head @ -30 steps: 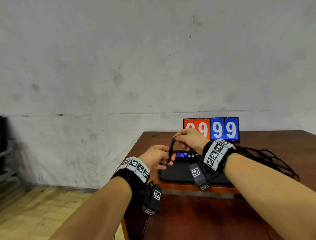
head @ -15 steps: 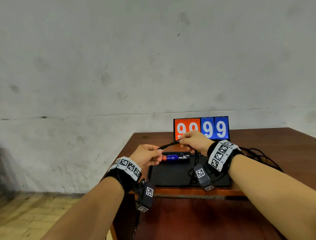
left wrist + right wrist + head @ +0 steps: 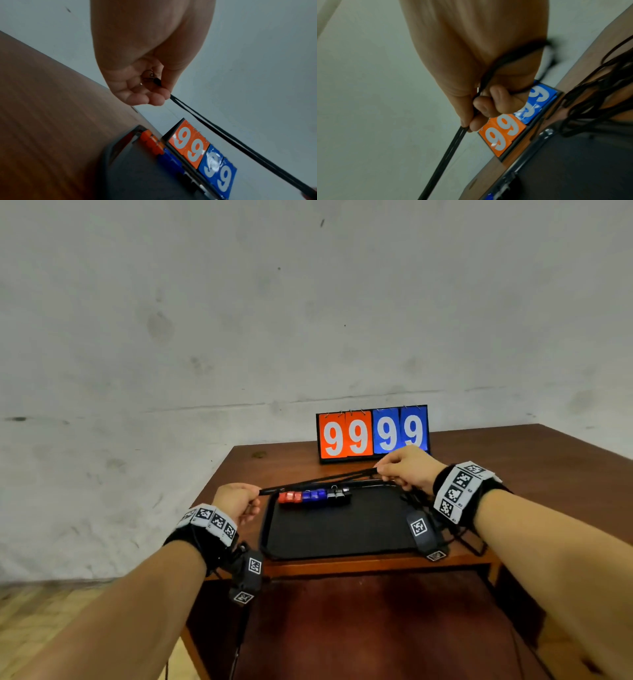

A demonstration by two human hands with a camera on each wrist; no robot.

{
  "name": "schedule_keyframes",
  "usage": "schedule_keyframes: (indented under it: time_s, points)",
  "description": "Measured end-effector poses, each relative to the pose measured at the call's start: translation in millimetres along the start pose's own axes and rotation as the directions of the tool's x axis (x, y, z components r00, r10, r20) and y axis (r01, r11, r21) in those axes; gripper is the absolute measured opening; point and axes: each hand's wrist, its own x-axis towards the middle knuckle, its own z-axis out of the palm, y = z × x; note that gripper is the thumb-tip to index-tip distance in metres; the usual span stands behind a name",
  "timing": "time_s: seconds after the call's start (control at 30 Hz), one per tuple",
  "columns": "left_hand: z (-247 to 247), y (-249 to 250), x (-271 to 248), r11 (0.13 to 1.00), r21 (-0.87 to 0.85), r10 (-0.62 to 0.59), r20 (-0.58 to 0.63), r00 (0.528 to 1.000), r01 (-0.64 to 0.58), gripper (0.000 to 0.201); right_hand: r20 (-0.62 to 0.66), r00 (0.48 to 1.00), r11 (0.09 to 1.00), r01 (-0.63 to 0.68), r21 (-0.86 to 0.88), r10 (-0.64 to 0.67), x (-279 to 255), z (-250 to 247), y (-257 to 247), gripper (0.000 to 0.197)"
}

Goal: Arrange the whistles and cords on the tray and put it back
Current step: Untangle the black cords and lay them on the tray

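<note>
A black tray [image 3: 335,537] lies near the table's front edge. Along its far side sits a row of red, blue and black whistles [image 3: 313,496]. A black cord [image 3: 315,482] is stretched taut above them between my hands. My left hand [image 3: 239,499] pinches its left end, where a small clasp [image 3: 157,81] shows in the left wrist view. My right hand [image 3: 404,467] grips the other end, and the cord [image 3: 447,148] runs out between thumb and fingers. The tray [image 3: 145,175] and whistles [image 3: 154,143] also show under the left hand.
A flip scoreboard [image 3: 373,434] reading 99 99 stands behind the tray on the brown table [image 3: 548,460]. A tangle of more black cords [image 3: 594,108] lies on the table right of the tray. A lower wooden surface [image 3: 359,628] sits in front.
My hands have drawn apart, left hand going left and right hand going right. The cord that hung bunched between them is now pulled out straight over the whistles.
</note>
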Motion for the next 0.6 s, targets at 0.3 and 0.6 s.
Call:
schedule_keyframes:
  time_s: [0.3, 0.6]
  points:
    - [2.7, -25.9, 10.1, 0.990, 0.142, 0.005, -0.001, 1.000, -0.005, 0.017, -0.136, 0.982, 0.991, -0.132, -0.010, 0.130, -7.0, -23.8, 66.9, 0.011]
    - [8.4, -32.9, 18.8, 0.962, 0.275, 0.018, -0.029, 0.999, -0.009, 0.014, -0.112, 0.979, 0.952, -0.194, -0.236, 0.171, -2.0, -24.6, 95.3, 0.012]
